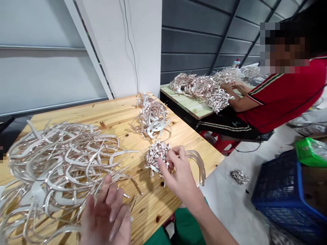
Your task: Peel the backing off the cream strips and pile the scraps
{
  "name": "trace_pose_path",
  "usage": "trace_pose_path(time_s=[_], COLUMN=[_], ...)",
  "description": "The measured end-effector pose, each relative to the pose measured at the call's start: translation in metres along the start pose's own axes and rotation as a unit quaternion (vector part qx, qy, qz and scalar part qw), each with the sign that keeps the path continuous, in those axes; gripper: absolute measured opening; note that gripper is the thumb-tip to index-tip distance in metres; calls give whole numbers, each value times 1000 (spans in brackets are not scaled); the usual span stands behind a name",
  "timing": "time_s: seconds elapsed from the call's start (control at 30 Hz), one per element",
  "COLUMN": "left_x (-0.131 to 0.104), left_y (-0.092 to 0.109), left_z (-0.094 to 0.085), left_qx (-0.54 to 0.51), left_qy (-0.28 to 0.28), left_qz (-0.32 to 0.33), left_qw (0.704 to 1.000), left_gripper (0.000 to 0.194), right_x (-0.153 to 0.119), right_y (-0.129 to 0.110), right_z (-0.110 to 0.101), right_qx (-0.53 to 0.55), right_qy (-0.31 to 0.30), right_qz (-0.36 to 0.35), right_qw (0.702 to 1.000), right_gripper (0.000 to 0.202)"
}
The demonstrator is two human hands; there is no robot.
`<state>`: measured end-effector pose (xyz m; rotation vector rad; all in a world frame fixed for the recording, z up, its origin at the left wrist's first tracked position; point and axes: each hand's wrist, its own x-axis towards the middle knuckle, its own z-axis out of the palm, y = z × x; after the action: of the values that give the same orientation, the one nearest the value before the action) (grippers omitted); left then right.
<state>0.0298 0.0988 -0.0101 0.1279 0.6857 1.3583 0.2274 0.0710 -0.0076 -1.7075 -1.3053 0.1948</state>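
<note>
Dragging could scatter the clump [155, 156] on the worktop's [114, 114] right, where the right hand's [181, 172] fingers half-curl, hold unclear, while the left hand [107, 212], fingers loosely open, seemingly empty, could snag the strips [63, 160] at left.

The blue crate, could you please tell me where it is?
In the head view, the blue crate is on the floor, lower right, near the green container.

At seven o'clock, the bare left hand [106, 212] is palm-up, fingers [104, 190] loosely curled; near half past five, the bare right hand [182, 174] arches thumb [165, 173] and fingers toward eleven o'clock.
</note>
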Motion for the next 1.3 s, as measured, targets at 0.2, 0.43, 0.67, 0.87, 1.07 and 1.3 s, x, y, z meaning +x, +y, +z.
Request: trace_pose_path(time_s=[0.2, 0.43, 0.67, 0.87, 1.07, 1.3], left_x=[3, 8, 5, -7, -22, -30], left_y=[1, -6, -17, -34, -56, -76], left_z=[-5, -4, 18, 38, 49, 52], left_qx=[20, -18, 47, 107, 183, 258], left_qy=[-86, -182, -141, -144, -205, -207], left_qz=[-5, -29, 49, 53, -52, -92], left_qw=[996, 983, 988, 982, 960, 939], left_gripper=[22, 53, 48, 39, 38, 46], right_x=[-4, -12, -51, -49, -38, -59], right_y=[11, 46, 78, 81, 92, 84], right_z=[-10, -86, -110, -98, -100, -91], right_qx=[-127, 5, -46, 8, -53, -136], right_qy=[23, 23, -157, -86, 23, -32], right_qz=[105, 145, 274, 233, 212, 251], right_qw=[986, 989, 948, 969, 976, 958], right_gripper=[48, 53, 52, 52, 50, 50])
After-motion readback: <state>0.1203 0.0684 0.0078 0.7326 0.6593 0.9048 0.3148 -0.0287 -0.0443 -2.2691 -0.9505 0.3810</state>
